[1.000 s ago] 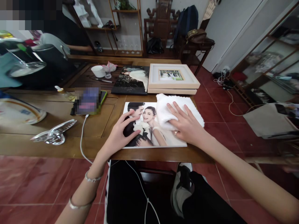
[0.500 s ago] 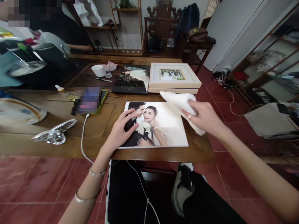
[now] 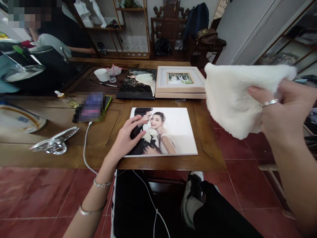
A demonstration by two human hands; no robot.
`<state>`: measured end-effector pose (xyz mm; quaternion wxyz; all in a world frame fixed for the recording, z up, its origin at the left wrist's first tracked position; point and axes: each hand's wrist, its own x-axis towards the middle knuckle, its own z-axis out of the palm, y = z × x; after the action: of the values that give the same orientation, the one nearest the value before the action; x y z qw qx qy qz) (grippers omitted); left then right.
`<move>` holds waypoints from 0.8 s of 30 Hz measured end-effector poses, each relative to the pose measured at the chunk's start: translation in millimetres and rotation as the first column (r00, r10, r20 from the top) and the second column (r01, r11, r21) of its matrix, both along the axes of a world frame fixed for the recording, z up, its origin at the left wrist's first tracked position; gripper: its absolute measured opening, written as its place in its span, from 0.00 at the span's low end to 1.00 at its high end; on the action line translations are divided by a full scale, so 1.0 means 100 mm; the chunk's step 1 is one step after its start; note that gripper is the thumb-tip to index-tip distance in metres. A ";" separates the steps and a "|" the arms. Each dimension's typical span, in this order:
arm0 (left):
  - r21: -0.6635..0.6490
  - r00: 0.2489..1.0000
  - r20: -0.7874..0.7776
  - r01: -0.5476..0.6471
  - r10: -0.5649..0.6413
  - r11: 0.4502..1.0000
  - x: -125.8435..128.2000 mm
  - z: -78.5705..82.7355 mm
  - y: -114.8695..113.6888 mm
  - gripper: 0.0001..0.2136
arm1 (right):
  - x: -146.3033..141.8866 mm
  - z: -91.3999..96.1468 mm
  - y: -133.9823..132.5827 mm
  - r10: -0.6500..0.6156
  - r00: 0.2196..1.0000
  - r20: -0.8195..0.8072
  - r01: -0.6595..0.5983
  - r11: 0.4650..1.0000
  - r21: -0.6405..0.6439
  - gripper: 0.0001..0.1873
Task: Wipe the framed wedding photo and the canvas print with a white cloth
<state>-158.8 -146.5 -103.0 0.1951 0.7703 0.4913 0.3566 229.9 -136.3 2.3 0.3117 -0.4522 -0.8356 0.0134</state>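
A photo panel with a couple in wedding clothes lies flat near the front edge of the wooden table. On its left side rests my left hand, fingers spread over the picture. My right hand, wearing a ring, is raised off to the right of the table. It grips a fluffy white cloth, which hangs spread out toward the camera, apart from the panel. The cloth hides part of the light wooden frame's right side.
Behind the panel are a dark photo panel and a light wooden picture frame. To the left lie a phone with a white cable, a silver hair claw and a white cup. A person is at the back left.
My right hand has lifted the white cloth away from the panel's upper right, up and to the right, nearer the camera. My left hand stays on the panel.
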 end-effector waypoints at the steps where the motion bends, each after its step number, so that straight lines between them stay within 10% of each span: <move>1: 0.002 1.000 -0.001 0.000 0.000 1.000 0.00 0.00 0.00 0.15 | -0.07 -0.04 -0.01 0.020 0.999 0.038 -0.020 1.000 0.017 0.05; 13: -0.023 0.999 -0.034 0.012 -0.013 1.000 0.01 0.02 -0.02 0.19 | -0.85 -0.86 0.07 0.168 0.924 0.343 -0.182 0.983 0.009 0.11; 24: -0.077 0.992 -0.124 -0.025 0.015 0.997 -0.06 -0.11 0.04 0.30 | -0.85 -0.99 0.12 0.123 0.953 0.277 -0.124 0.992 -0.012 0.17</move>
<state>-164.5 -142.2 -113.7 0.1911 0.7777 0.5236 0.2908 145.2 -124.7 -97.0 0.1914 -0.3957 -0.8976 -0.0330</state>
